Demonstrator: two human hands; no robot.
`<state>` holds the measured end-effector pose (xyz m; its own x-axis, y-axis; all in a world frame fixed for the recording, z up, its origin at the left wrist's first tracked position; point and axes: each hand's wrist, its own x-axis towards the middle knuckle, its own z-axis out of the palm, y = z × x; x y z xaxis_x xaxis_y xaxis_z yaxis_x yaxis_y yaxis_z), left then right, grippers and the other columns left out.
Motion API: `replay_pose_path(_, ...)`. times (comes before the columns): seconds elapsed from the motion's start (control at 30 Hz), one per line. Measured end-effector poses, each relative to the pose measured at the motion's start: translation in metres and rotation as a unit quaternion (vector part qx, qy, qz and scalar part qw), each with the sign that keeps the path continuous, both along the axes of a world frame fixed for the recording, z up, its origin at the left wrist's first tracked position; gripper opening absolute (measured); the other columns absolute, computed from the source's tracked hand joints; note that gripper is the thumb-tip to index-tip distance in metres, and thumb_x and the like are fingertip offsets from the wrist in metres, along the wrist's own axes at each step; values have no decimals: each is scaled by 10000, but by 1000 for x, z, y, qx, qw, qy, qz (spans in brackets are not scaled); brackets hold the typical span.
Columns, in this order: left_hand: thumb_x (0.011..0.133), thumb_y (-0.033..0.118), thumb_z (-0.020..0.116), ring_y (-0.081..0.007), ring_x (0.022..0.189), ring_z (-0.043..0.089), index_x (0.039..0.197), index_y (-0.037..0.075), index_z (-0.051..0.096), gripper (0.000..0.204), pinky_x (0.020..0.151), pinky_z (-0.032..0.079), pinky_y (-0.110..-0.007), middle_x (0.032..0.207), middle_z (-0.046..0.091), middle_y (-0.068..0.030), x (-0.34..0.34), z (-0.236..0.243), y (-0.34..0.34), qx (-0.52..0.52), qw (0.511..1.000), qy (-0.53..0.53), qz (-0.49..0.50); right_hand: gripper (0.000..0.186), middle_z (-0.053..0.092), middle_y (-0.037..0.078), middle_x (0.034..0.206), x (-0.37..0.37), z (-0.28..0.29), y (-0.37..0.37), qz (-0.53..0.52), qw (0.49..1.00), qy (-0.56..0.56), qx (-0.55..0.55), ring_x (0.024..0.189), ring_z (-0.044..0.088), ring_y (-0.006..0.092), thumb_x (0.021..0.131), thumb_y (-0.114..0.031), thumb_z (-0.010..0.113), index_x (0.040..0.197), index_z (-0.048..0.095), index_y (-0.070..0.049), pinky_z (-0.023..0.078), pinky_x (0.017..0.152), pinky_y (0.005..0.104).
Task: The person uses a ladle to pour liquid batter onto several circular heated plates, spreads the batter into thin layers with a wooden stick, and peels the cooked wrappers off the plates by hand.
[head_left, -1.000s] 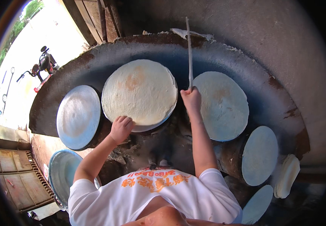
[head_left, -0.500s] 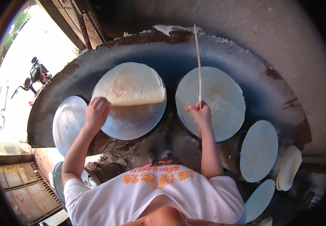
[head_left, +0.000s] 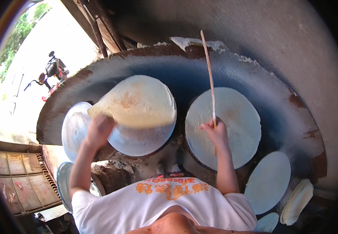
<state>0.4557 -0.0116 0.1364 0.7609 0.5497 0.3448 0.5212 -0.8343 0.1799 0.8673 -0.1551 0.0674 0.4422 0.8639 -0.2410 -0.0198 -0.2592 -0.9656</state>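
Observation:
My left hand (head_left: 100, 127) pinches the near-left edge of a thin, pale round pancake (head_left: 139, 97) with a browned centre. That edge is lifted and stretched out past the left rim of the round griddle (head_left: 139, 143), whose near part shows bare and shiny. The pancake's near edge is folded over or curled up, blurred by motion. In my right hand (head_left: 217, 132) is a long thin wooden stick (head_left: 209, 72), pointing away from me. It hangs over another pale pancake (head_left: 235, 117), which lies flat across the second griddle to the right.
A bare griddle (head_left: 73, 132) stands at the far left, with a round metal pan (head_left: 64, 181) below it. Another pale round (head_left: 269, 183) lies to the right, beside a folded stack of pancakes (head_left: 297, 202). A curved, sooty rim (head_left: 301, 105) runs behind the griddles.
My left hand has pulled the pancake's edge up and outward to the left. My right hand still holds the stick over the right pancake. The whole view has shifted slightly.

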Motion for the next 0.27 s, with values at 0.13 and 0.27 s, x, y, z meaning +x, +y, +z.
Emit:
replay_pose_path(0.13,669,124,740,-260,931,580,919,98,664,263,828,464,-398,902,620,-71,0,1,-47,-36,993,96,-50,235,629,107,715,22,8,-10,45,997,-60,18,743,674,192,768,-28,665,723,439,-70,524,707,319)
replay_pose_path(0.27,712,216,749,-299,1166,462,1139,103,602,465,1014,344,-443,1171,566,-125,-25,-14,-4,-178,978,-8,109,221,635,107,719,17,10,10,58,997,-33,47,756,678,210,784,-42,675,752,458,-64,532,738,337)
